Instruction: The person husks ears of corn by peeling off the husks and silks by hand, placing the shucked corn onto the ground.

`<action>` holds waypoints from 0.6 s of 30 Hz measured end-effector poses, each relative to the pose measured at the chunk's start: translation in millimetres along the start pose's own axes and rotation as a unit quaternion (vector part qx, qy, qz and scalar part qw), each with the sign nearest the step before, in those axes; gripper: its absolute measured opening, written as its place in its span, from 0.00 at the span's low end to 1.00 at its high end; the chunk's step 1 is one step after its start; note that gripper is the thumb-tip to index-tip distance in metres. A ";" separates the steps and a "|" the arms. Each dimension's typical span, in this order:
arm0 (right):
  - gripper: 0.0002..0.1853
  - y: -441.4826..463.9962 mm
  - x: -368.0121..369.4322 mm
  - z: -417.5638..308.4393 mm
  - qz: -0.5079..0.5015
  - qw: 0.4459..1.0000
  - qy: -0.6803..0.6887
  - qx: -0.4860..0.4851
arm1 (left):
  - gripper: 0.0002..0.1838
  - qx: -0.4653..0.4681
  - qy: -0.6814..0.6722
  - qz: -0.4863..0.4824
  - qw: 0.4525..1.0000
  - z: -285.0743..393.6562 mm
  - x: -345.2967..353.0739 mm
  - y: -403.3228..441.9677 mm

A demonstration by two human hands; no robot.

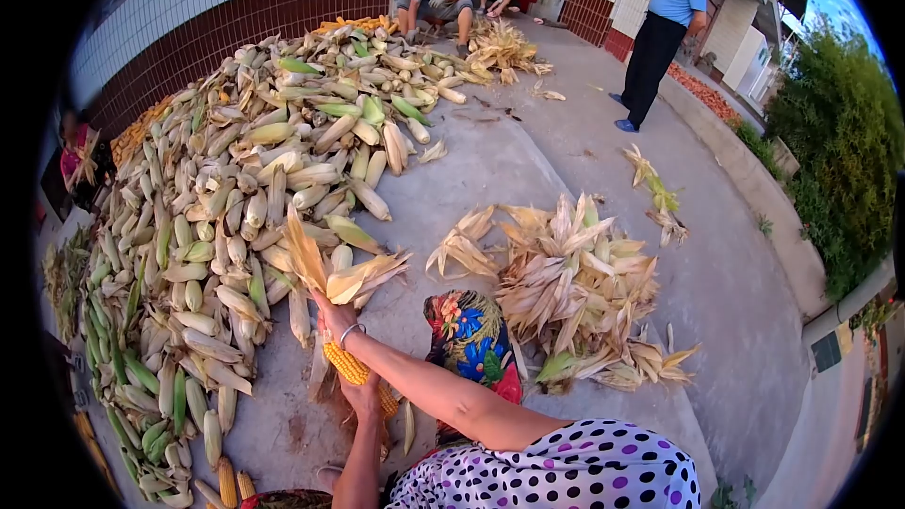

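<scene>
An ear of corn [346, 364] with bare yellow kernels slants between my two hands. My right hand [332, 317], with a bracelet at the wrist, is closed at its upper end around peeled-back dry husk [363, 278] that fans outward. My left hand [362, 397] is wrapped around the lower end of the ear, its fingers partly hidden. Just beside the left hand, another yellow cob [387, 403] shows in part. The big heap of unhusked corn [217, 254] lies left of my hands.
A pile of stripped husks [575, 287] lies right of my flowered trouser leg [471, 335]. Bare cobs [227, 483] rest at the lower left. Two people sit beyond the heap, another is at far left, and a person in blue [660, 28] stands on the concrete.
</scene>
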State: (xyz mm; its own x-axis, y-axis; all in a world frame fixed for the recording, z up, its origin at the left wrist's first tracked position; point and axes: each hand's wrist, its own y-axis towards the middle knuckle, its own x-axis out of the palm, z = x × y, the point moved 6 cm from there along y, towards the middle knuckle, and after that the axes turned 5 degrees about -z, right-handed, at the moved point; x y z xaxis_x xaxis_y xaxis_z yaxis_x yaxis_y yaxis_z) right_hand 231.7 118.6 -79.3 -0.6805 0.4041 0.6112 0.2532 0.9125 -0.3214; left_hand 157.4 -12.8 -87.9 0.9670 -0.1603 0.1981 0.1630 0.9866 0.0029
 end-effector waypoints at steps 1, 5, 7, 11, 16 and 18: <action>0.15 4.5 0.0 1.1 0.001 1.000 0.011 -0.018 | 0.32 -0.019 -0.027 0.014 0.999 -10.1 0.4 2.1; 0.13 2.8 4.5 0.0 0.016 0.999 0.030 -0.006 | 0.33 -0.087 -0.114 0.049 0.989 -18.9 8.5 -0.1; 0.14 5.0 7.9 4.5 0.026 0.999 0.047 0.007 | 0.30 -0.095 -0.123 0.052 0.986 -36.3 1.0 5.2; 0.19 2.8 24.6 -4.1 -0.036 0.961 0.271 0.050 | 0.21 -0.209 -0.521 -0.020 0.827 -63.5 27.1 1.2; 0.18 -12.9 52.4 -24.9 -0.110 0.971 0.191 0.095 | 0.14 -0.238 -0.358 -0.169 0.887 -59.0 53.8 -10.9; 0.16 13.9 22.9 -52.7 -0.088 0.988 0.101 0.073 | 0.16 -0.269 -0.148 -0.131 0.943 -59.1 2.6 8.7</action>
State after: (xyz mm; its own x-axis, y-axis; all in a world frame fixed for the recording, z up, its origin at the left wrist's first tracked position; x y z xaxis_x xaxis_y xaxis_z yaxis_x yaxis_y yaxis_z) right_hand 255.9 143.9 -31.7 -0.5503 0.2578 0.7942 0.0317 0.9569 -0.2886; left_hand 172.9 -6.4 -145.2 0.7963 -0.3024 0.5239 0.5406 0.7443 -0.3921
